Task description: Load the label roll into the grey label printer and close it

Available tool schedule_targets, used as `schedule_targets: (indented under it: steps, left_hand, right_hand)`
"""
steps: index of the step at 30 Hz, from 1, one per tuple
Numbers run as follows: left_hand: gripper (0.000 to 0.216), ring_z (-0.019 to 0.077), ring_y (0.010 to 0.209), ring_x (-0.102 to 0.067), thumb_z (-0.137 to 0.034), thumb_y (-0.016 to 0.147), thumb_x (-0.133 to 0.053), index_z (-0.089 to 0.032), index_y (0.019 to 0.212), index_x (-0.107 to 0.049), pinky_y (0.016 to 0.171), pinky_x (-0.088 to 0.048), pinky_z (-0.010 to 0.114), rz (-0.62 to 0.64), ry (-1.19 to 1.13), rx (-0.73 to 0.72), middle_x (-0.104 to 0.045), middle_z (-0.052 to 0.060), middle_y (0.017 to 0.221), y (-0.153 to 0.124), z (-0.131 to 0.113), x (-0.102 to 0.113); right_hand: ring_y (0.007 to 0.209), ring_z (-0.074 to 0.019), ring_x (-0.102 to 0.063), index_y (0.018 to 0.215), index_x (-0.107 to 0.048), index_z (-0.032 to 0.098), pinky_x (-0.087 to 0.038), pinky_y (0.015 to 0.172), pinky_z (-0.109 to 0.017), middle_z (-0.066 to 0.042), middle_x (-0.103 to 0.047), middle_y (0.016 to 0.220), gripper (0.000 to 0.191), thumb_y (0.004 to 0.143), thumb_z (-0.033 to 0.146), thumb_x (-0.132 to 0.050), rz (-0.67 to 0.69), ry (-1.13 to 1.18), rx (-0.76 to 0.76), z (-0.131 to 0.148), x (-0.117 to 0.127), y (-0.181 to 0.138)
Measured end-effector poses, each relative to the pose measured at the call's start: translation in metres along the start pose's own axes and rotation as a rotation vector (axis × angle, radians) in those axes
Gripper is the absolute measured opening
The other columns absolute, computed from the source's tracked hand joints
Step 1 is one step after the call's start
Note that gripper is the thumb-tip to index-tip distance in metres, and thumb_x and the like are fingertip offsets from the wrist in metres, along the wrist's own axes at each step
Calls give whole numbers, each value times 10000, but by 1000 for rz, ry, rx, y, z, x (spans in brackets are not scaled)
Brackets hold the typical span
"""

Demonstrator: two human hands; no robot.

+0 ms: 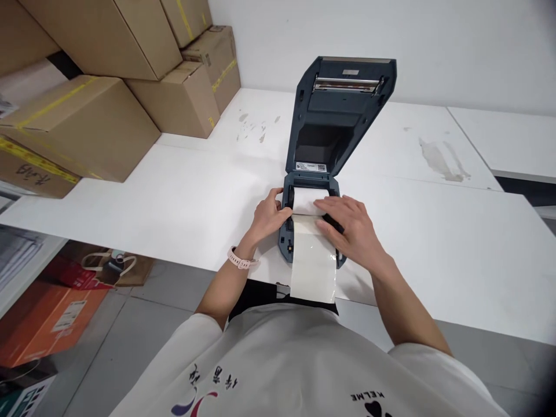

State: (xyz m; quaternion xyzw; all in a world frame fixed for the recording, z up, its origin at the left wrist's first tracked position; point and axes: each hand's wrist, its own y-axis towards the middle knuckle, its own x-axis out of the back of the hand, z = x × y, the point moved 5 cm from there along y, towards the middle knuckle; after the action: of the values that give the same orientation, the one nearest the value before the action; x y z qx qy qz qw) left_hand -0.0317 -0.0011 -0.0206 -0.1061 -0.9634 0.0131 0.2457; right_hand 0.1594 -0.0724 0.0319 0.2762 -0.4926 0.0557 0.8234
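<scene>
A dark blue label printer [321, 133] stands on the white table [182, 197] with its lid swung up. A white label roll [307, 200] lies in its bay, and a strip of label paper [313, 272] runs out over the front and hangs past the table edge. My left hand [268, 219] grips the printer's left side by the roll, fingers curled. My right hand [351, 227] lies flat with fingers stretched out, pressing on the paper and the right side of the bay. A pink watch [238, 259] is on my left wrist.
Stacked cardboard boxes [130, 81] fill the table's back left. An orange box [47, 318] and a bag [113, 267] sit on the floor at the left, under the table. A second white table [512, 139] adjoins at the right. Grey smudges [443, 159] mark the tabletop.
</scene>
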Motion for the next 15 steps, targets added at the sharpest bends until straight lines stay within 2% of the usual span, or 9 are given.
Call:
schedule_targets:
  steps: [3, 6, 15]
  left_hand:
    - [624, 169, 613, -538, -248, 770, -563, -161, 1388, -535, 606, -388, 299, 2, -14, -5, -604, -26, 674, 0, 1, -1]
    - [619, 170, 616, -536, -249, 765, -565, -162, 1378, -545, 596, -382, 293, -4, -15, -6, -593, -27, 666, 0, 1, -1]
    - [613, 176, 642, -561, -264, 797, -576, -175, 1402, -540, 609, -411, 299, -6, -41, 3, -629, -8, 719, -1, 2, -1]
  right_hand:
    - [1326, -283, -648, 1340, -683, 284, -368, 1214, -588, -45, -742, 1346, 354, 1068, 373, -475, 65, 52, 19, 13, -6, -20]
    - [1319, -264, -663, 1352, -681, 267, -349, 1247, -587, -64, -701, 1411, 368, 1075, 376, -465, 127, 50, 51, 21, -14, -26]
    - [1545, -304, -414, 1575, -450, 279, -278, 1272, -651, -92, -436, 1648, 531, 1071, 444, -465, 273, 12, 104, 30, -15, -37]
